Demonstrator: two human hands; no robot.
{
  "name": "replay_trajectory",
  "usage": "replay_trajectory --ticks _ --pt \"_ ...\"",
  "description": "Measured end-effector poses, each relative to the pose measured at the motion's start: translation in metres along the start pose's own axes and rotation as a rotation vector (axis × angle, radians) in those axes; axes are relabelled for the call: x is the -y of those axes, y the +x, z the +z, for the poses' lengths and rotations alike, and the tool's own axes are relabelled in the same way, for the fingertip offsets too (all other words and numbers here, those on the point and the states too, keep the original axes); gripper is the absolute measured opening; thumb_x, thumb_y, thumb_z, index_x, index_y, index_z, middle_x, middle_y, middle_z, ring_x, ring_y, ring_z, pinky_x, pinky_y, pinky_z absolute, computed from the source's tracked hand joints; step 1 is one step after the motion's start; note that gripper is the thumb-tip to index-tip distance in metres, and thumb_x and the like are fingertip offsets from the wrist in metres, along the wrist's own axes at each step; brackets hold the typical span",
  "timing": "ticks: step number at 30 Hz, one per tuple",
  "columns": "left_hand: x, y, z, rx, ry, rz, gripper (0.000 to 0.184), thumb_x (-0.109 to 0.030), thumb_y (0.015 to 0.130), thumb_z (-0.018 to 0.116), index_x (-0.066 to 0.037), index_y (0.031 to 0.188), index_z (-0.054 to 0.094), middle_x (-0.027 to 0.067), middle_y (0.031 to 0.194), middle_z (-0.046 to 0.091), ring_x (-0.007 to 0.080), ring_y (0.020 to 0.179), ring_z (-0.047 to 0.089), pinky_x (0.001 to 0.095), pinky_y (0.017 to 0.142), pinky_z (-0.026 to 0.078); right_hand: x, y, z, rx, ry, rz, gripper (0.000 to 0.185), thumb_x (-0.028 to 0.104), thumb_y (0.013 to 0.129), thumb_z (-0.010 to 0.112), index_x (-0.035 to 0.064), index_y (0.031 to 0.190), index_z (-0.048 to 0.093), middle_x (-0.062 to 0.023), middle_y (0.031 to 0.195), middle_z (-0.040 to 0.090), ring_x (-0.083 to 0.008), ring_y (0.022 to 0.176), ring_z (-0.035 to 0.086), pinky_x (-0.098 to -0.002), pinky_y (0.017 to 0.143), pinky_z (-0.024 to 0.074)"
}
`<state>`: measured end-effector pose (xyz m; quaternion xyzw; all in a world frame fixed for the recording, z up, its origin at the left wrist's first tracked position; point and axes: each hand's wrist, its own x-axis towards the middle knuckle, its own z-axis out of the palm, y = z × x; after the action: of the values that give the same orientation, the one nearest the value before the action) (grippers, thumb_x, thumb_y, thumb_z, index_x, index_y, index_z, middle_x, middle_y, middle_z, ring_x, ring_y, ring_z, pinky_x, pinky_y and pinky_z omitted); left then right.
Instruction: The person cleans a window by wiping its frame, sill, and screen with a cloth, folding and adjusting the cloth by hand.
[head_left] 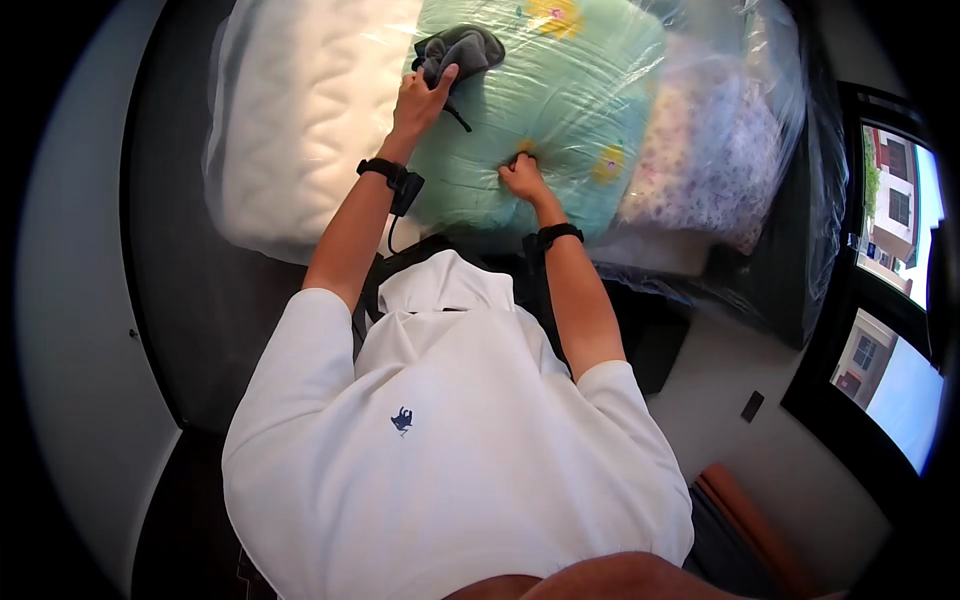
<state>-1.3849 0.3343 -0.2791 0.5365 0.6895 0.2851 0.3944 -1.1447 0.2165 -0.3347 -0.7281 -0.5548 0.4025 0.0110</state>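
Note:
A dark grey, bunched cloth-like item (462, 50) with a thin dark strap hanging from it is gripped by my left hand (424, 98). It lies over a green quilt (470, 180) with yellow flowers, wrapped in clear plastic. Lower and to the right, my right hand (523, 178) presses on the same quilt with its fingers closed. A small dark spot shows at its fingertips, too small to make out. Both wrists wear black bands.
White quilted bedding (310, 120) in plastic lies left of the green quilt. Floral bedding (700, 150) under plastic lies to its right. Windows (890, 200) stand at the far right, and a rolled orange-brown item (750, 520) is at the lower right.

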Motion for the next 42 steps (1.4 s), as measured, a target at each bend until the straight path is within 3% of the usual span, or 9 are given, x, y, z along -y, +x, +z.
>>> replay_trajectory --ticks 4,7,15,19,24,29,31,34,42 --pt "-0.03 -0.008 0.032 0.014 0.309 0.308 0.069 -0.06 0.077 0.067 -0.009 0.123 0.057 0.0168 0.118 0.053 0.0359 0.113 0.054 0.0485 0.093 0.046 -0.027 0.015 0.017 -0.039 -0.022 -0.111 0.058 0.038 0.083 0.062 -0.006 0.119 0.048 -0.0343 0.124 0.048 -0.0491 0.11 0.052 -0.0516 0.096 0.0435" --pt "-0.007 -0.018 0.045 -0.052 0.18 0.221 0.06 -0.047 0.074 0.075 -0.013 0.121 0.057 0.0158 0.113 0.054 0.0354 0.11 0.055 0.0489 0.09 0.047 -0.025 0.009 0.016 -0.045 -0.084 -0.14 0.056 0.037 0.086 0.06 -0.0058 0.12 0.047 -0.0351 0.126 0.047 -0.0496 0.114 0.051 -0.0525 0.097 0.0427" --pt "0.112 -0.046 -0.004 0.064 0.332 -0.07 0.063 -0.046 0.078 0.071 -0.012 0.128 0.052 0.0186 0.116 0.054 0.0402 0.111 0.054 0.0495 0.091 0.048 -0.005 0.006 0.011 0.085 -0.224 0.028 0.054 0.036 0.092 0.053 -0.0029 0.129 0.045 -0.0317 0.13 0.048 -0.0481 0.119 0.049 -0.0532 0.099 0.0422" --pt "0.189 -0.057 -0.023 0.268 0.339 -0.22 0.064 -0.042 0.077 0.07 -0.012 0.13 0.053 0.021 0.118 0.058 0.0398 0.11 0.058 0.0478 0.092 0.048 -0.004 0.008 0.01 0.025 -0.252 -0.037 0.053 0.036 0.091 0.053 -0.0109 0.117 0.051 -0.038 0.118 0.053 -0.0515 0.108 0.053 -0.0508 0.096 0.0436" --pt "0.152 -0.066 -0.04 0.174 0.151 0.001 0.048 -0.025 0.073 0.076 -0.006 0.114 0.059 0.0204 0.111 0.061 0.0392 0.105 0.059 0.046 0.087 0.049 0.005 0.004 0.007 0.018 -0.292 -0.029 0.05 0.033 0.091 0.053 -0.0108 0.115 0.053 -0.0357 0.114 0.057 -0.0505 0.107 0.054 -0.0512 0.095 0.0444" --pt "0.072 -0.054 -0.031 0.041 0.016 0.308 0.045 -0.016 0.074 0.072 -0.005 0.116 0.058 0.0191 0.111 0.058 0.04 0.106 0.056 0.045 0.089 0.047 0.052 -0.026 -0.025 -0.079 -0.323 -0.016 0.029 0.026 0.085 0.059 0.0003 0.099 0.059 -0.0264 0.106 0.061 -0.0434 0.102 0.058 -0.0494 0.086 0.0484" --pt "0.044 -0.06 -0.019 0.108 0.021 0.543 0.047 -0.011 0.074 0.07 -0.005 0.118 0.057 0.0192 0.11 0.057 0.0413 0.107 0.055 0.0463 0.091 0.046 0.077 -0.048 -0.036 -0.327 -0.281 -0.121 0.026 0.021 0.078 0.067 0.0065 0.096 0.055 -0.0192 0.108 0.057 -0.04 0.102 0.056 -0.0466 0.084 0.0479" --pt "0.017 -0.056 0.008 0.262 -0.019 0.761 0.057 -0.005 0.072 0.068 -0.008 0.127 0.05 0.0191 0.11 0.058 0.0412 0.109 0.054 0.0462 0.092 0.046 0.111 -0.059 -0.047 -0.645 -0.361 -0.37 0.056 0.014 0.069 0.071 0.0111 0.121 0.05 -0.0141 0.118 0.05 -0.0375 0.11 0.051 -0.0476 0.084 0.0457" --pt "0.012 -0.065 0.006 0.331 -0.041 0.618 0.102 -0.011 0.067 0.077 -0.017 0.152 0.019 0.0162 0.137 0.051 0.0385 0.128 0.045 0.0458 0.105 0.04 0.096 -0.05 -0.06 -0.466 -0.431 -0.376 0.081 0.018 0.068 0.077 0.0375 0.138 0.041 -0.0075 0.133 0.042 -0.033 0.123 0.042 -0.0573 0.088 0.0407"
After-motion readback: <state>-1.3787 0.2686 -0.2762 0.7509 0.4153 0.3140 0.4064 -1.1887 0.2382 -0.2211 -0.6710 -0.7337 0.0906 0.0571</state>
